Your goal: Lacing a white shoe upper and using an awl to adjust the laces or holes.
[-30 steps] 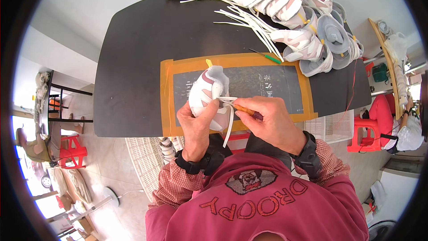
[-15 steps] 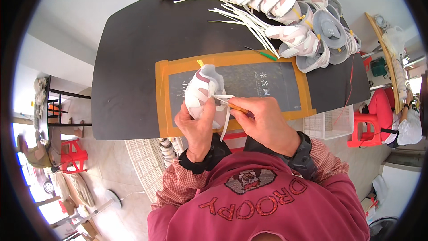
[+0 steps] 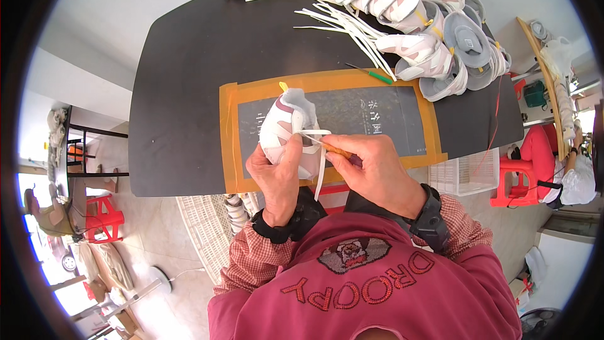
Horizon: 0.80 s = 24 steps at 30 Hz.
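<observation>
Shoe (image 3: 280, 127) sits clamped in the left grip (image 3: 277, 181), beside the right grip (image 3: 380, 167) clasping an orange-handled tool (image 3: 338, 150).

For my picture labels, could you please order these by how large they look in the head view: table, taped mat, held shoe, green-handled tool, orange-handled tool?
1. Table
2. Taped mat
3. Held shoe
Smallest, order unsure: green-handled tool, orange-handled tool. The right hand partly covers the second.

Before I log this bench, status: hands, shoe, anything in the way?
Left fingers holding shoe. Right fingers gripping orange-handled tool. White lace hanging beside shoe. Green-handled tool lying clear.
</observation>
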Motion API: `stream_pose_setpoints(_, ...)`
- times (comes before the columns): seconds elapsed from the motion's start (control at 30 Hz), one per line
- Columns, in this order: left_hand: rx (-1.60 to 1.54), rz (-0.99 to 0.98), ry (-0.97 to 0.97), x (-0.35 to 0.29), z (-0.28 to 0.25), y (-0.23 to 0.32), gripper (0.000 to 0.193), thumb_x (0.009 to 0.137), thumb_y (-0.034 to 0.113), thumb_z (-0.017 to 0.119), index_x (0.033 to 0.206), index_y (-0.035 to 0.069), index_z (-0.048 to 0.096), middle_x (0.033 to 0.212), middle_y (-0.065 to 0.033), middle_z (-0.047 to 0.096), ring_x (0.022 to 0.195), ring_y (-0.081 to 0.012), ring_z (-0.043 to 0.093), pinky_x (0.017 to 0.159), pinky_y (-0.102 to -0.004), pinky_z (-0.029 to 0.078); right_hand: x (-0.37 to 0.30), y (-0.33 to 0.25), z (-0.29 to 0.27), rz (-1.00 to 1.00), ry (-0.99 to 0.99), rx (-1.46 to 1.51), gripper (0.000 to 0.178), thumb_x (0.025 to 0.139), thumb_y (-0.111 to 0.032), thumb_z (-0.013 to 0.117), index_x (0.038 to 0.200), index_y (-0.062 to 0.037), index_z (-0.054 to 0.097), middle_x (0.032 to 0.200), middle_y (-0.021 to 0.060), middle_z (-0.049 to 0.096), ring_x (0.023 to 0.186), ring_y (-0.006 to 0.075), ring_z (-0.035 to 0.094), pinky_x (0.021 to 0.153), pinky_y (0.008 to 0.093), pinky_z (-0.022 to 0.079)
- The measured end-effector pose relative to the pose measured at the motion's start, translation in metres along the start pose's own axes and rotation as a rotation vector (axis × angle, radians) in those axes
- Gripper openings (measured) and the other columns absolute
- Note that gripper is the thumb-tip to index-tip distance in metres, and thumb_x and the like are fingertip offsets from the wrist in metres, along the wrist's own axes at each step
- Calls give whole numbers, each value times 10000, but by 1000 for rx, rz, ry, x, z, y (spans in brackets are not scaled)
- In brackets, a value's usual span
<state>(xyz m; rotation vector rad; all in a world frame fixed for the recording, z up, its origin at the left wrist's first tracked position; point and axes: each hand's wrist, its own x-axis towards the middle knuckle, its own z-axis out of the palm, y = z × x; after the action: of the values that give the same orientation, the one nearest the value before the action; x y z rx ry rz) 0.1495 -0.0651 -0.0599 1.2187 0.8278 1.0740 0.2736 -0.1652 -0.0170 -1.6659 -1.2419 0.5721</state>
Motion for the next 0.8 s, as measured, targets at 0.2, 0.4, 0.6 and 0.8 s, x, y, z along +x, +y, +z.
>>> stream_pose_setpoints(0.2,20,20,-2,-1,-1,-2,173,843,40,670,998,-34,686,875,-14,689,777,-66,605,704,-235,500,0,-1,1,-18,5,-77,191,839,-65,619,1017,-7,660,756,188,634,666,364,620,581,414,473)
stream_pose_setpoints(0.4,91,60,-3,-3,4,-1,172,842,35,670,996,-40,682,867,-9,690,776,-65,603,698,-237,498,2,-3,4,-13,20,-115,132,833,-52,609,960,-18,625,722,182,603,663,379,596,577,445,452)
stream_pose_setpoints(0.6,187,84,-92,-4,-1,-8,166,868,33,639,1010,-46,673,866,-23,693,771,-70,609,683,-243,501,5,-5,6,-16,22,-137,100,833,-52,602,921,-5,603,730,186,599,669,392,586,582,461,444)
stream_pose_setpoints(0.8,204,126,-152,1,-2,-11,162,890,36,615,1023,-51,649,876,-43,690,783,-89,615,668,-261,506,9,-7,8,-13,44,-48,115,841,-44,583,936,19,603,724,196,612,643,397,582,551,427,447)
